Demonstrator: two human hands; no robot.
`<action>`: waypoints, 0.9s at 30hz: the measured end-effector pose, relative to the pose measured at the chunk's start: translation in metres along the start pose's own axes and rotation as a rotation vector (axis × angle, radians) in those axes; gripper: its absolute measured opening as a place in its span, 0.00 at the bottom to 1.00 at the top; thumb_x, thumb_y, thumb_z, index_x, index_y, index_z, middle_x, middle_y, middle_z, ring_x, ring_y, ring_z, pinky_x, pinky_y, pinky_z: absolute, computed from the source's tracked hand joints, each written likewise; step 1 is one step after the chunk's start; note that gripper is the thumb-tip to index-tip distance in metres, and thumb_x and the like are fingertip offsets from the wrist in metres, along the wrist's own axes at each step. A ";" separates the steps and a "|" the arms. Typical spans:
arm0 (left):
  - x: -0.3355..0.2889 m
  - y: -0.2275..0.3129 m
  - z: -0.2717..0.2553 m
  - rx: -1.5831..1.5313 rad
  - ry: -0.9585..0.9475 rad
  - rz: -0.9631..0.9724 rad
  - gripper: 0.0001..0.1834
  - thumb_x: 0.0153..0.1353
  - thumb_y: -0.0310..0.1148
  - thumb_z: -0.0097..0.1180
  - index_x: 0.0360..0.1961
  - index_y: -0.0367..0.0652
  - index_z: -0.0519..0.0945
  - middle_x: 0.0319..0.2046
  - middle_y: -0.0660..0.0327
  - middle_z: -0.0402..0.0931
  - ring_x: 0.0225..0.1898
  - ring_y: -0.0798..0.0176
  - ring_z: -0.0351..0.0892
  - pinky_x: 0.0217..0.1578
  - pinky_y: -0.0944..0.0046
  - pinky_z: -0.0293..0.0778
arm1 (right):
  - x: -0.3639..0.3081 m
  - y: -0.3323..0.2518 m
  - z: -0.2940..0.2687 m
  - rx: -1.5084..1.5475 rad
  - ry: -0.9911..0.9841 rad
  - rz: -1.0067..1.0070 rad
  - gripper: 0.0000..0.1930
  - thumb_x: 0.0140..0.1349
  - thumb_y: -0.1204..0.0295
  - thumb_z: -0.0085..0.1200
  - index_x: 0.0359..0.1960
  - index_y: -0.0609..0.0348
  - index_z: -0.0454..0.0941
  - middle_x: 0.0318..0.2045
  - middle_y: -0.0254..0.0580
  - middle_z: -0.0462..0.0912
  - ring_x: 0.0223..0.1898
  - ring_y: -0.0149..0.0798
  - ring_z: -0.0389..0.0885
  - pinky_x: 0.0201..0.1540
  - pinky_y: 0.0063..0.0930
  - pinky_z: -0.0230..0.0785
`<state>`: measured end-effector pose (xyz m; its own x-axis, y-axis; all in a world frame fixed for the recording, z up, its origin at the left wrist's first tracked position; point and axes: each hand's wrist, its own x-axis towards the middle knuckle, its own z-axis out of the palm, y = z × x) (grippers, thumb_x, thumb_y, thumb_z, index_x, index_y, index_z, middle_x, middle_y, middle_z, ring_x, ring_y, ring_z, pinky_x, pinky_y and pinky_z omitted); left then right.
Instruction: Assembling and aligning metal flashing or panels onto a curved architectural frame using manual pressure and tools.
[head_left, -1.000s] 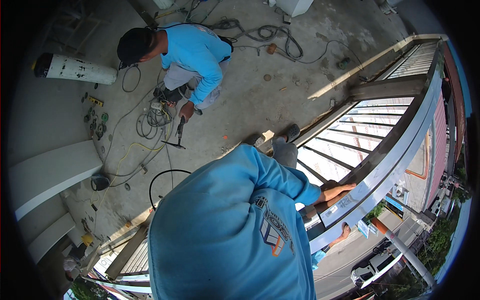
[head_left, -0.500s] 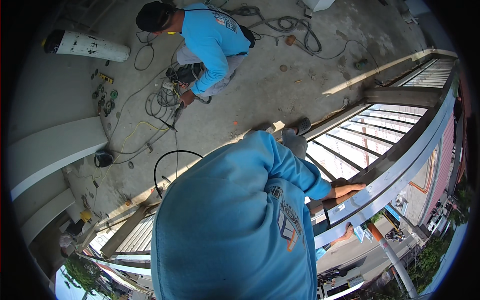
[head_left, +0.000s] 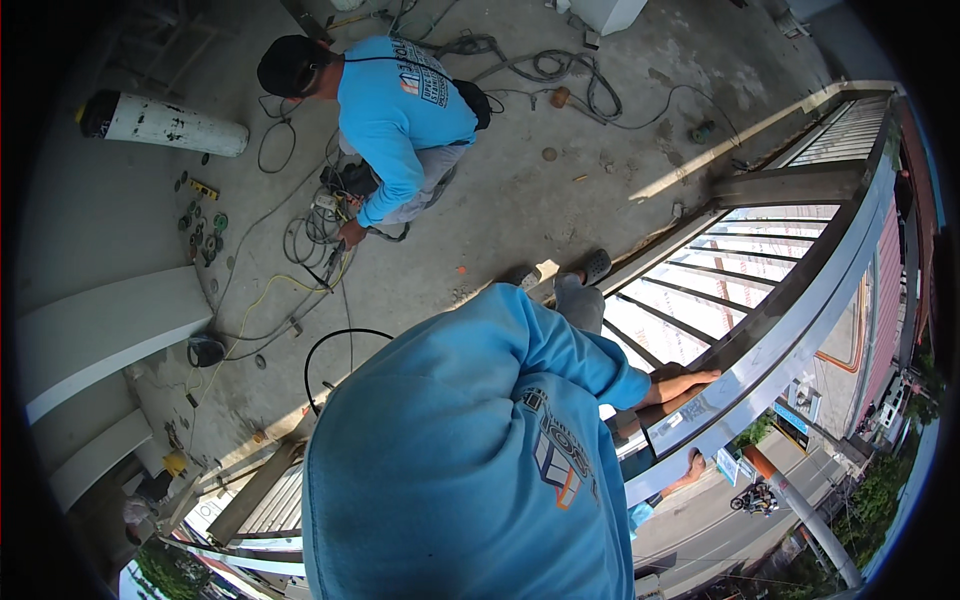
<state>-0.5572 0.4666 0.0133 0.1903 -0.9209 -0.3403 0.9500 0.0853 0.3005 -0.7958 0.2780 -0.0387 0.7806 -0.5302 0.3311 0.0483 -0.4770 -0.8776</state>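
Note:
My blue-sleeved arm and torso [head_left: 430, 470] fill the lower middle, hiding part of the railing. Both my hands are on a long, shiny flat metal handrail [head_left: 760, 375] at the right. My left hand [head_left: 685, 385] lies over its inner edge, fingers together and gripping. On the street side, my right hand [head_left: 688, 470] is closed on the outer edge, with most of its forearm hidden behind my torso. The rail's near end sits between the hands, beside a dark gap. My shoes [head_left: 597, 267] stand on the concrete beside the railing's base.
A co-worker [head_left: 405, 120] in blue crouches among coiled cables [head_left: 315, 225] at the upper left. A white cylinder [head_left: 175, 124], grinding discs [head_left: 205, 232] and a black bucket [head_left: 206, 350] are on the floor. Railing bars [head_left: 690, 285] run along the edge, with a street [head_left: 715, 540] below.
My view has shifted slightly, so the floor and the co-worker appear a little lower and further left. My hands stay at the handrail.

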 end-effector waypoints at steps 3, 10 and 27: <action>0.002 0.000 -0.002 -0.037 -0.034 0.004 0.36 0.54 0.70 0.49 0.49 0.52 0.80 0.38 0.64 0.82 0.30 0.70 0.80 0.31 0.72 0.73 | 0.000 -0.004 0.022 -0.206 0.165 -0.310 0.18 0.68 0.58 0.47 0.50 0.60 0.74 0.38 0.52 0.79 0.41 0.44 0.77 0.46 0.43 0.70; 0.002 0.007 0.006 -0.180 -0.030 0.058 0.30 0.57 0.64 0.53 0.42 0.48 0.82 0.28 0.64 0.81 0.22 0.73 0.76 0.22 0.75 0.71 | 0.004 0.018 0.003 -0.192 0.088 -0.368 0.19 0.69 0.57 0.44 0.49 0.60 0.74 0.40 0.51 0.78 0.44 0.44 0.76 0.50 0.41 0.68; -0.037 0.035 0.023 -0.067 0.092 0.024 0.26 0.60 0.56 0.56 0.49 0.47 0.80 0.36 0.63 0.80 0.33 0.75 0.77 0.32 0.75 0.73 | 0.014 -0.013 0.027 -0.172 0.129 -0.525 0.13 0.65 0.63 0.53 0.46 0.55 0.78 0.37 0.46 0.81 0.37 0.37 0.77 0.43 0.40 0.72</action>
<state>-0.5370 0.4947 0.0570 0.2327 -0.8794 -0.4152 0.9586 0.1353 0.2506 -0.7688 0.2953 -0.0318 0.5960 -0.2669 0.7573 0.2991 -0.8015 -0.5179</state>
